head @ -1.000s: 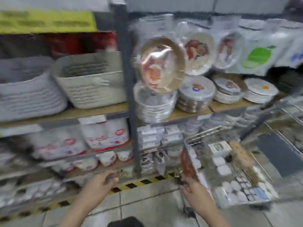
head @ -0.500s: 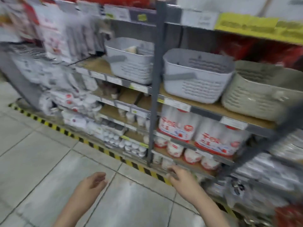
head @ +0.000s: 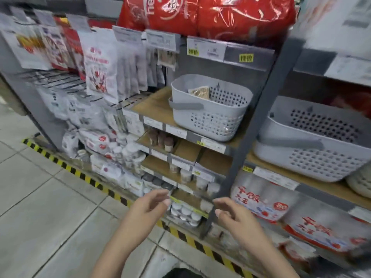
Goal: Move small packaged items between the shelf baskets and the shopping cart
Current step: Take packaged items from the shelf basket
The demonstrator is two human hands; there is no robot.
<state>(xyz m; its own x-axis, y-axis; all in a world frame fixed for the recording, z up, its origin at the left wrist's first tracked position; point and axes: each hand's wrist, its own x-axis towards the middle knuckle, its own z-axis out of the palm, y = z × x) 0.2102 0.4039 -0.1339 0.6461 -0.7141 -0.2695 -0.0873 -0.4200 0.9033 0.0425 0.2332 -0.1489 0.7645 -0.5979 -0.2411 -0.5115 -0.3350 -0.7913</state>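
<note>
A grey perforated basket (head: 208, 115) stands on the wooden shelf ahead, with a small tan packaged item (head: 199, 92) leaning inside it. A larger grey basket (head: 309, 151) sits on the shelf to the right. My left hand (head: 148, 209) and my right hand (head: 236, 219) hover low in front of the shelves, well below the baskets. Both have loosely curled fingers and hold nothing. The shopping cart is out of view.
A grey shelf post (head: 255, 121) runs between the two baskets. White hanging packets (head: 100, 65) fill the rack on the left, red bags (head: 204, 15) sit on top. Small jars (head: 184, 213) line the lower shelves. Yellow-black tape (head: 66, 166) edges the tiled floor.
The view has swung left, away from the cart and plates, onto the basket shelves. Both hands rose slightly and came closer to the shelf front, still empty.
</note>
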